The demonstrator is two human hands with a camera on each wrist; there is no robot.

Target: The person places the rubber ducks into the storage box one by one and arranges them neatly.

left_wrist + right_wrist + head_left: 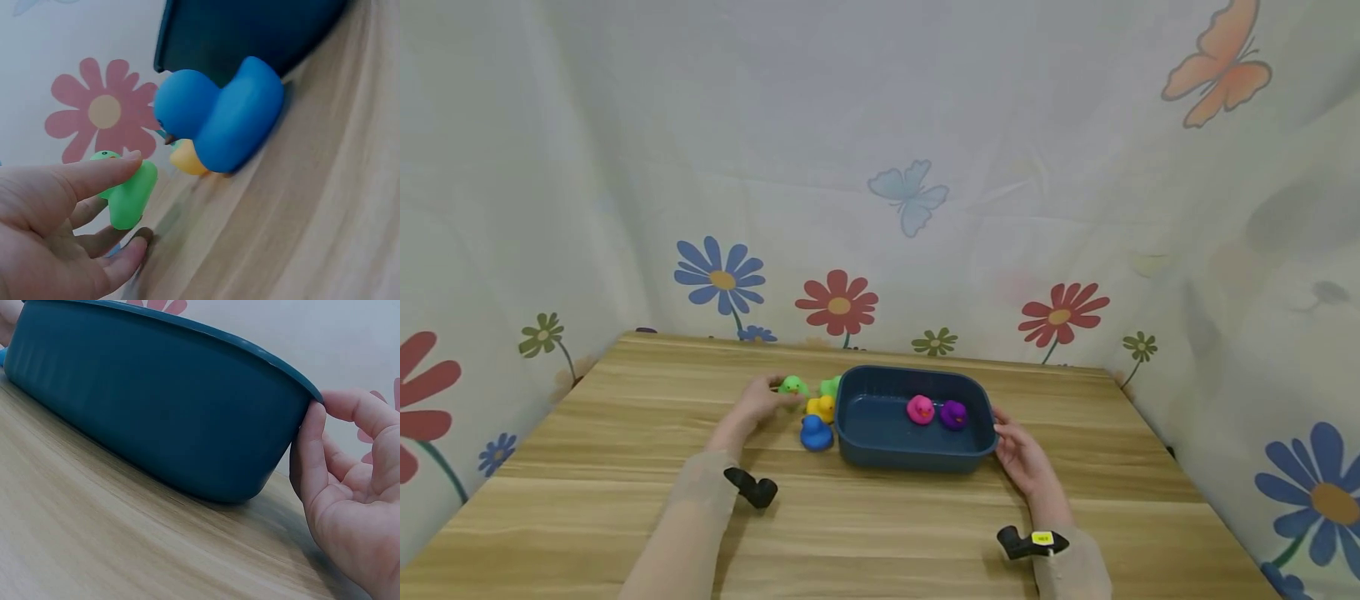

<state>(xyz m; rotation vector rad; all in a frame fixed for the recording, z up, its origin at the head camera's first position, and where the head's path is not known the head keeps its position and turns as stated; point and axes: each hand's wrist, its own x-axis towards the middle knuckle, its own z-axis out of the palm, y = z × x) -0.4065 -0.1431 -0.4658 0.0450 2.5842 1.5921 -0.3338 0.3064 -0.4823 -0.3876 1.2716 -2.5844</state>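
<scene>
My left hand (762, 398) is at the left of the duck group, with its thumb and fingers around a light green rubber duck (132, 197). In the left wrist view the thumb lies across the duck's near side. Close by are a yellow duck (822, 408), a blue duck (816, 433) and another green duck (831, 387). A dark blue plastic basin (917, 460) stands to their right, holding a pink duck (921, 409) and a purple duck (954, 415). My right hand (1024, 458) pinches the basin's right rim between thumb and index finger.
The wooden table (880, 533) spreads in front of both arms. Behind it hangs a white cloth (985, 250) printed with flowers and butterflies, which also runs along both sides. Black wrist cameras (752, 488) are strapped to the forearms.
</scene>
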